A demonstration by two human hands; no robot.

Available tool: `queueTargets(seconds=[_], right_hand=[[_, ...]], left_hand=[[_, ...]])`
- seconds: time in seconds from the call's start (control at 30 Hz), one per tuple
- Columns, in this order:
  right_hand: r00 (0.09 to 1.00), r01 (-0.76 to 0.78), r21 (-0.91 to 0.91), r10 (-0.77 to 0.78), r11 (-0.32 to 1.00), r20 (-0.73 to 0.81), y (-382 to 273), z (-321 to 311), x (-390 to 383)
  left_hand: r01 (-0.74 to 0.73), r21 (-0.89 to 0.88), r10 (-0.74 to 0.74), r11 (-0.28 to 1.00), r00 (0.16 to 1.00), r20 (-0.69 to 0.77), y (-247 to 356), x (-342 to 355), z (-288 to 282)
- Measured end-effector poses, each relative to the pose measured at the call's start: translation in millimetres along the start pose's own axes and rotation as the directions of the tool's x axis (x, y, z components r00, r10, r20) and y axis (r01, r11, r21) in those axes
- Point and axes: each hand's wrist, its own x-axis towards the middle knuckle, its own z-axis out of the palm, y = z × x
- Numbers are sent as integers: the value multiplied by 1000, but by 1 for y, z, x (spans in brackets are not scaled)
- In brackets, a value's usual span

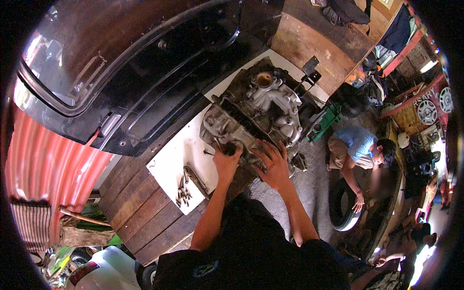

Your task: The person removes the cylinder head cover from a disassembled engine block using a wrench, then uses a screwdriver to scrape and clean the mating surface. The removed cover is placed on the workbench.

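Observation:
A greasy metal engine lies on a white board in front of me. My left hand is at its near left edge, fingers curled at a dark, round part; what they grip is hidden. My right hand rests on the near side of the engine with its fingers spread. Several loose bolts lie on the board to the left of my left forearm, beside a dark, narrow metal piece. One small bolt lies closer to the engine.
Wooden planks carry the board. A dark vehicle panel rises behind it. At right, a person in a blue shirt crouches with a hand on a tire. A green metal part is right of the engine.

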Motion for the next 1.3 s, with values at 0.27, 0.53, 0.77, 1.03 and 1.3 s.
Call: queueTargets(seconds=[0.27,0.53,0.77,1.03,1.3], right_hand=[[995,-95,439,74,893,63,-7,-8,-12],[997,-55,430,27,901,71,-11,-3,-6],[952,-239,587,69,773,297,-30,28,-15],[471,-869,428,-144,-249,871,-67,67,-15],[509,-861,509,31,6,860,-153,89,-31]], left_hand=[[221,-366,-253,904,967,-39,-34,-26,-52],[60,-647,-258,760,942,-216,-80,-36,-101],[281,-747,-492,603,868,-71,-110,-60,-139],[139,-847,-372,514,925,-74,-132,-78,-164],[201,-768,-108,608,979,171,-165,-86,-234]])
